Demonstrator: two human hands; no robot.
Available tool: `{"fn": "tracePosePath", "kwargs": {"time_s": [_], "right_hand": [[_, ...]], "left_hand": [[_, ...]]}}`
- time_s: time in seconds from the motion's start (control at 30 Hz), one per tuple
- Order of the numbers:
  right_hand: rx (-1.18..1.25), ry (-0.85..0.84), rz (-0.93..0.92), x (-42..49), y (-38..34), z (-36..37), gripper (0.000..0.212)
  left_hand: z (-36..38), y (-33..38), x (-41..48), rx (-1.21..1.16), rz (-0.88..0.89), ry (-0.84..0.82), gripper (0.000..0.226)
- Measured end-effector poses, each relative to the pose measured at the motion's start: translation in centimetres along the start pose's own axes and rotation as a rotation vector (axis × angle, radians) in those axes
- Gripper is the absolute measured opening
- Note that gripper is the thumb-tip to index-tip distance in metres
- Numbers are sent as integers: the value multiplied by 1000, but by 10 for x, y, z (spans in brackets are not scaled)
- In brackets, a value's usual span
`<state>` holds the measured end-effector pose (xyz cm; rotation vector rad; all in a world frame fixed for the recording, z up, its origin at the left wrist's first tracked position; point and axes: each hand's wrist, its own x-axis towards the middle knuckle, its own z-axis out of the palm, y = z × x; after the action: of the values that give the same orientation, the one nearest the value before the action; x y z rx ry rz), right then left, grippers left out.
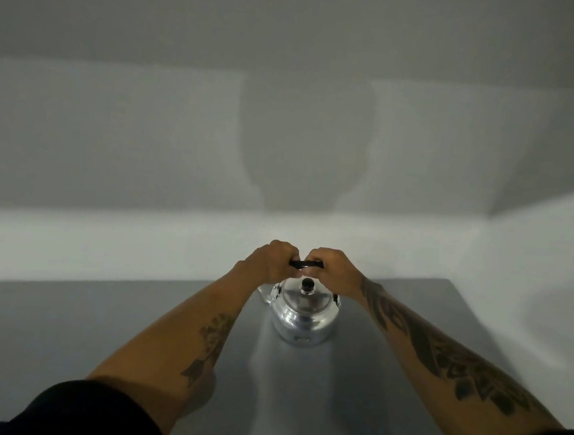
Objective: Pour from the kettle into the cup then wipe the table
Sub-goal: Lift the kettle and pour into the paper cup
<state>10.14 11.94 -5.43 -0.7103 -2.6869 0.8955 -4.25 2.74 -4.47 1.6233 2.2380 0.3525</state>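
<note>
A shiny metal kettle (pixel 302 316) stands upright on the grey table (pixel 98 322), near its far edge. Its lid has a black knob, and its spout points left, partly hidden behind my left forearm. The black top handle (pixel 304 264) arches over the lid. My left hand (pixel 270 259) grips the handle's left end and my right hand (pixel 331 267) grips its right end, both closed around it. No cup and no cloth are in view.
A pale wall rises right behind the table, with a ledge running along it. The table's far right corner (pixel 449 281) lies just right of my right forearm. Smooth tabletop stretches left of the kettle and toward me.
</note>
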Motion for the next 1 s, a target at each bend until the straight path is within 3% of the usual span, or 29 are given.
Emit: {"fn": "tracePosePath", "kwargs": {"time_s": [0.2,0.3,0.4,0.6,0.67,0.83,1.0], "right_hand": [[130,103,-44,-31,-47,-5,8],[161,94,-44,-43,-71,-9,10],[180,46,-70,-53,-92,-8,10],[175,-93,-133,-67,-127,11,26],[171,-127,-152,-72,-138,18,27],[115,-189,-164,-79,-169,33,27],[-12,-230,-212,-80,-198,48,27]], "left_hand": [[-30,-12,-67,-192,111,116,24],[-43,-31,-108,-340,75,168,36],[-47,-71,-158,-323,-2,152,47],[-20,-149,-259,-257,-184,-23,105],[-3,-164,-280,-249,-220,-70,112],[39,-181,-303,-226,-198,-51,116],[62,-192,-302,-254,-174,88,85]]}}
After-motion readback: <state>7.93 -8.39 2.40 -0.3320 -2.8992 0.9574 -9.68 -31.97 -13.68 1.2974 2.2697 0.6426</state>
